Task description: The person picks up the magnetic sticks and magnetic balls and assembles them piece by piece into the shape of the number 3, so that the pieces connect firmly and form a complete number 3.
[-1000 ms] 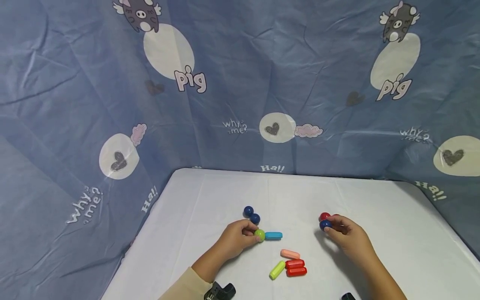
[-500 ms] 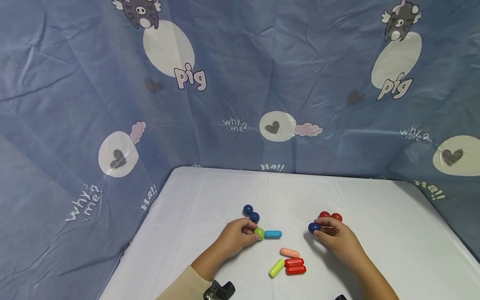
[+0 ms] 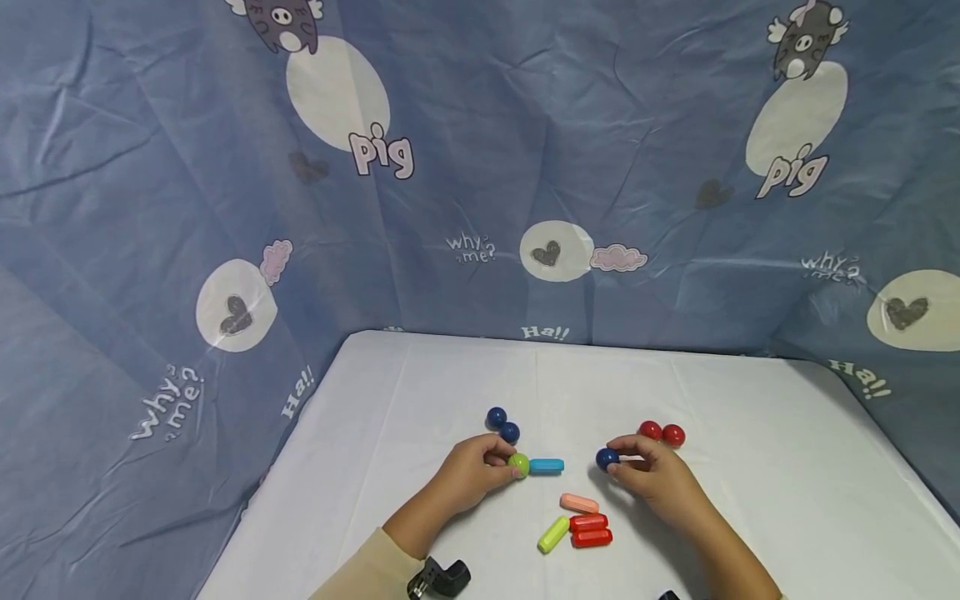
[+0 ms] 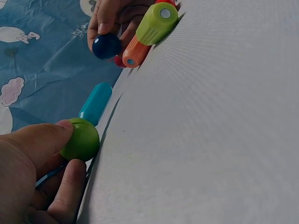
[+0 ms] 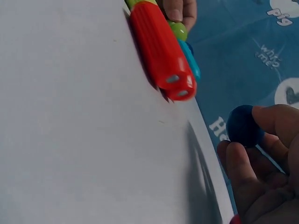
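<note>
My left hand [image 3: 471, 475] pinches a green ball [image 4: 81, 141] low over the white tabletop. A light blue rod [image 3: 547, 467] meets the ball's right side, in line with it; whether they are joined I cannot tell. Between thumb and fingertips, my right hand [image 3: 658, 481] holds a dark blue ball [image 5: 244, 126], raised a little above the table and right of the rod's free end. Behind the left hand lie two more dark blue balls [image 3: 502, 424]. Two red balls [image 3: 662, 433] sit side by side behind the right hand.
In front of the hands lie a pink-orange rod [image 3: 580, 503], a yellow-green rod [image 3: 554, 534] and two red rods [image 3: 591, 531], close together. Metallic discs show on some rod ends. A blue printed curtain [image 3: 450, 183] rises behind the white table [image 3: 420, 367].
My right hand has carried the dark blue ball leftward, away from the red balls and closer to the light blue rod. The left hand keeps its hold on the green ball, nearly still.
</note>
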### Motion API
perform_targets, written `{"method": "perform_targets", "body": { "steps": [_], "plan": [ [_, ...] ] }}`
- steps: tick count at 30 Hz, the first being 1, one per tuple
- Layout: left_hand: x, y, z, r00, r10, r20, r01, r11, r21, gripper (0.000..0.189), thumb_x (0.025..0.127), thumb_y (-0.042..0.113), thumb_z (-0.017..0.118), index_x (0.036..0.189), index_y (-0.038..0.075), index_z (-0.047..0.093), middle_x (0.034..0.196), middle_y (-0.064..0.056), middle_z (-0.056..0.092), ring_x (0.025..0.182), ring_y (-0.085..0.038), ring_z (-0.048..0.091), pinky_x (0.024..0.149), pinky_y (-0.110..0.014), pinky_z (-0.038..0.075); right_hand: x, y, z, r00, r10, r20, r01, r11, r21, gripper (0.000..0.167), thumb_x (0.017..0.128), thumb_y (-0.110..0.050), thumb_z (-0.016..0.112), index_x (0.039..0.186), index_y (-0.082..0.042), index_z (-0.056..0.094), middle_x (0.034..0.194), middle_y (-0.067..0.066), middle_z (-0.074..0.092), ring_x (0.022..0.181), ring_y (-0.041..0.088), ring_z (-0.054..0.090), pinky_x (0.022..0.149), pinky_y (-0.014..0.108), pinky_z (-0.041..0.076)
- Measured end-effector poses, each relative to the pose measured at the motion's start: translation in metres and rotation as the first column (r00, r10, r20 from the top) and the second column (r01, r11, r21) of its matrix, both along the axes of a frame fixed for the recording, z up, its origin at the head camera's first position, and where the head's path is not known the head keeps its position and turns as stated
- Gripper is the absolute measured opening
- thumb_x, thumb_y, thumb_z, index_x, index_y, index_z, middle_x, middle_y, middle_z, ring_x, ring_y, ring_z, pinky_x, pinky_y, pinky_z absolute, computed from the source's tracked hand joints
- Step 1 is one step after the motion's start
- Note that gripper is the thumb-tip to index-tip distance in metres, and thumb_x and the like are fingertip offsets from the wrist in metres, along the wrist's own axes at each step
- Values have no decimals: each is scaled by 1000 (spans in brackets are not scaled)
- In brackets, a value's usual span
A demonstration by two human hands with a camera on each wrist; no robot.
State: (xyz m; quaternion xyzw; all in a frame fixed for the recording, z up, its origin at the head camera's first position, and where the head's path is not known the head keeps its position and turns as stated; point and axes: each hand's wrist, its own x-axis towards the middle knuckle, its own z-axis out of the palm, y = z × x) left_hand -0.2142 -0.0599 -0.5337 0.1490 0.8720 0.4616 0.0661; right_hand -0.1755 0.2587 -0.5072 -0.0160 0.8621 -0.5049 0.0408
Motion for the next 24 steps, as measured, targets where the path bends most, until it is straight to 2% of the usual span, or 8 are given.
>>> {"method": "perform_targets", "body": {
  "steps": [10, 16, 22, 24],
  "plan": [
    [0, 0, 0, 1000, 1, 9, -1, 1000, -9, 20, 89, 27, 85, 105, 21, 75, 92, 14, 67, 85, -5, 61, 74, -22, 53, -1, -14, -4, 1000, 0, 27, 1, 999, -50, 39, 90, -22, 85, 124, -13, 70, 127, 10, 70, 108, 22, 72, 83, 23, 55],
    [-1, 1, 1, 1000, 5, 10, -5, 1000, -19, 20, 89, 28, 85, 106, 21, 75, 91, 13, 67, 85, -6, 61, 73, -22, 53, -3, -26, -7, 1000, -7, 30, 8, 1000, -25, 36, 90, -22, 84, 122, -15, 71, 124, 7, 73, 109, 23, 72, 83, 28, 57],
    [0, 1, 0, 1000, 12, 7, -12, 999, -37, 21, 89, 29, 85, 106, 21, 75, 92, 13, 67, 85, -5, 61, 73, -21, 52, -5, -39, -8, 996, -26, 86, 28, 999, -22, 32, 89, -19, 84, 120, -19, 72, 121, 2, 73, 109, 22, 70, 76, 31, 56],
    [0, 1, -1, 1000, 12, 10, -12, 999, -36, 22, 89, 29, 85, 107, 21, 74, 92, 13, 67, 85, -5, 61, 74, -22, 53, -6, -43, -8, 995, -28, 100, 30, 999, -23, 32, 89, -18, 84, 118, -20, 73, 119, 1, 72, 109, 21, 69, 78, 32, 57]
  ]
}}
